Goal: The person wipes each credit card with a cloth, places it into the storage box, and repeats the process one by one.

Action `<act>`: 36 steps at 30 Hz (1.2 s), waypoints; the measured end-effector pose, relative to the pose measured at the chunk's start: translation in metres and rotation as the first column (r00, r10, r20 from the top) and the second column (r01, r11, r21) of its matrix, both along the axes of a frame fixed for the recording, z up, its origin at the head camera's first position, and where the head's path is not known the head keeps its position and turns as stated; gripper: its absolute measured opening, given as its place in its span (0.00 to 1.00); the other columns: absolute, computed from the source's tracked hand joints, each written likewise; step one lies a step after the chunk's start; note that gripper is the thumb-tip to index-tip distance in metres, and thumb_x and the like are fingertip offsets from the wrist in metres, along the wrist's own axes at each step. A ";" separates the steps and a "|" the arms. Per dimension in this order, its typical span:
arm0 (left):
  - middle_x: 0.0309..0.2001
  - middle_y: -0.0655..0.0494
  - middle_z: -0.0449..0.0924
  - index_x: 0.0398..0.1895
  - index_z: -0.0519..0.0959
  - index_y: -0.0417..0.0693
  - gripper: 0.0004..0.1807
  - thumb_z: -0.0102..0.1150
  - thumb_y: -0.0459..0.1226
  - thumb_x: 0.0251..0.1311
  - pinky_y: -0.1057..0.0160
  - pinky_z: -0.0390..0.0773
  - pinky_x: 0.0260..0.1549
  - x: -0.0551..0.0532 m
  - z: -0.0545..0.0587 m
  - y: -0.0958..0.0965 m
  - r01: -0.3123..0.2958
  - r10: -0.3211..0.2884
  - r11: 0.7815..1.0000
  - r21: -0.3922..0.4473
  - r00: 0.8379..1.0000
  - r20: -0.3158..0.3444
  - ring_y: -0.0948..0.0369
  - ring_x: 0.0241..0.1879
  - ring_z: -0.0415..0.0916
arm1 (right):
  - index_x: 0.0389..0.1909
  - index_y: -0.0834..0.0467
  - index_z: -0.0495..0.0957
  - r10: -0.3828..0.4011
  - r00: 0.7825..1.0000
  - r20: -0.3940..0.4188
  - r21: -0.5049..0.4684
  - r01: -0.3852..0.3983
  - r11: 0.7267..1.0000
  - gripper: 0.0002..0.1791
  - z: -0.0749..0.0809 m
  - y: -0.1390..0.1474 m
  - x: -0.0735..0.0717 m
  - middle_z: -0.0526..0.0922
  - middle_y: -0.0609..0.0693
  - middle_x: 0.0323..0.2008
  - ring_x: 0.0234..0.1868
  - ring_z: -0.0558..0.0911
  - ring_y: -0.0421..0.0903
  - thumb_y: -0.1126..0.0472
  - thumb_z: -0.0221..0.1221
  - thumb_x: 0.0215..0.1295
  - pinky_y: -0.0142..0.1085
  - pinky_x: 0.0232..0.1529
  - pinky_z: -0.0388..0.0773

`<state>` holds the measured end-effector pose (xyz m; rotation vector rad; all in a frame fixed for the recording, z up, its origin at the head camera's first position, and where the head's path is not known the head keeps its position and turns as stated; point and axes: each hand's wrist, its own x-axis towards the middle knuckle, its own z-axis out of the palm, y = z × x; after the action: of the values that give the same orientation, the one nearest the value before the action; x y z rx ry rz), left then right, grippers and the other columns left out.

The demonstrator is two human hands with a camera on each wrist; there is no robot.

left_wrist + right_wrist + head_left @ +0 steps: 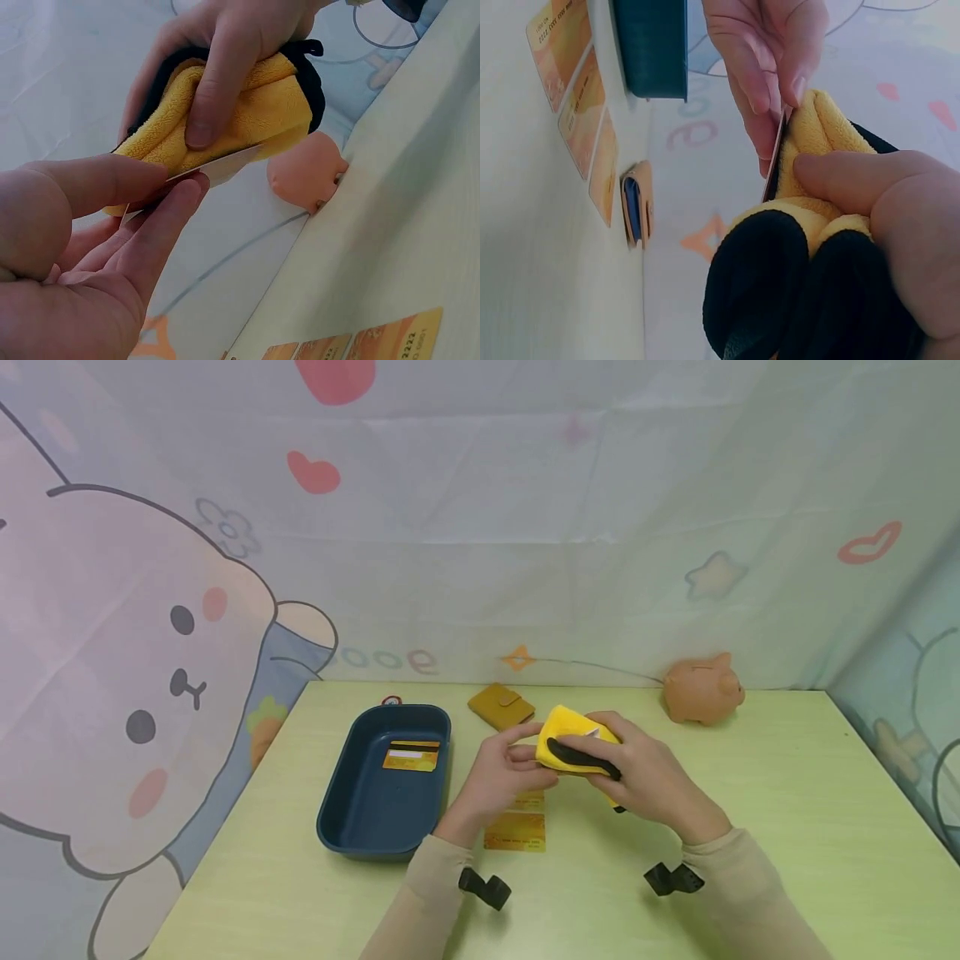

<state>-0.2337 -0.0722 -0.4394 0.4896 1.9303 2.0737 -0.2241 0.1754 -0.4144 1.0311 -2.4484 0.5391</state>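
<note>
A folded yellow cloth with black edging is in my right hand, whose thumb presses on its folds. Against the cloth lies a thin card, seen nearly edge-on in both wrist views. My left hand pinches one end of that card between thumb and fingers. Both hands are raised above the table, and most of the card's face is hidden by cloth and fingers. Below them, three orange-yellow cards lie in a row on the table; in the head view the left hand partly covers the row.
Left of the hands stands a dark blue tray with one gold card inside. A small mustard wallet lies at the back, and an orange piggy bank stands at the back right. A small round object shows behind the tray.
</note>
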 end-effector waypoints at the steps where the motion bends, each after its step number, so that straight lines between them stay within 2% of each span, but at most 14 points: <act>1: 0.56 0.37 0.86 0.79 0.66 0.44 0.42 0.70 0.24 0.61 0.55 0.88 0.51 0.001 0.001 0.000 0.000 0.000 1.000 0.003 1.000 0.003 0.49 0.52 0.88 | 0.66 0.43 0.82 -0.002 1.000 0.005 0.000 0.002 1.000 0.33 0.000 -0.001 0.000 0.77 0.59 0.61 0.45 0.82 0.53 0.61 0.77 0.59 0.47 0.37 0.87; 11: 0.53 0.41 0.87 0.78 0.68 0.48 0.42 0.71 0.24 0.61 0.56 0.88 0.51 0.001 0.001 0.000 -0.008 0.008 1.000 0.006 1.000 0.007 0.51 0.50 0.88 | 0.67 0.43 0.81 -0.001 1.000 0.022 -0.001 0.001 1.000 0.33 -0.005 -0.003 0.001 0.76 0.58 0.61 0.43 0.81 0.50 0.61 0.77 0.59 0.44 0.34 0.86; 17: 0.52 0.41 0.88 0.76 0.70 0.45 0.39 0.72 0.25 0.61 0.57 0.88 0.49 0.001 0.001 0.000 -0.062 0.062 0.998 0.004 0.998 -0.010 0.53 0.48 0.89 | 0.69 0.40 0.80 0.017 0.998 0.056 -0.013 -0.017 1.000 0.34 -0.006 -0.005 0.001 0.75 0.58 0.63 0.42 0.82 0.50 0.61 0.75 0.62 0.43 0.33 0.85; 24: 0.47 0.43 0.88 0.71 0.75 0.45 0.34 0.70 0.23 0.61 0.54 0.89 0.47 0.004 0.009 0.001 -0.102 0.103 0.992 0.078 0.994 -0.021 0.55 0.43 0.89 | 0.66 0.44 0.81 0.047 0.995 0.092 -0.058 -0.041 0.997 0.32 0.000 -0.003 0.001 0.75 0.57 0.63 0.45 0.83 0.52 0.64 0.75 0.61 0.46 0.38 0.87; 31: 0.47 0.42 0.88 0.69 0.76 0.43 0.33 0.69 0.21 0.59 0.53 0.89 0.48 0.004 0.013 -0.001 -0.121 0.124 0.985 0.127 0.992 -0.018 0.57 0.41 0.88 | 0.66 0.44 0.81 0.055 0.991 0.118 -0.069 -0.047 0.997 0.31 0.003 0.001 0.002 0.74 0.57 0.64 0.47 0.83 0.52 0.64 0.74 0.62 0.45 0.40 0.87; 36: 0.44 0.46 0.88 0.67 0.76 0.42 0.33 0.66 0.18 0.58 0.51 0.89 0.47 0.005 0.016 -0.002 -0.130 0.134 0.975 0.182 0.991 -0.009 0.56 0.40 0.88 | 0.66 0.45 0.81 0.060 0.989 0.133 -0.077 -0.050 0.996 0.30 0.005 0.005 0.001 0.73 0.57 0.65 0.49 0.82 0.52 0.65 0.74 0.63 0.46 0.42 0.87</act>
<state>-0.2287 -0.0744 -0.4234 0.4330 1.8398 2.3515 -0.2227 0.1804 -0.4096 1.0661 -2.5013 0.7342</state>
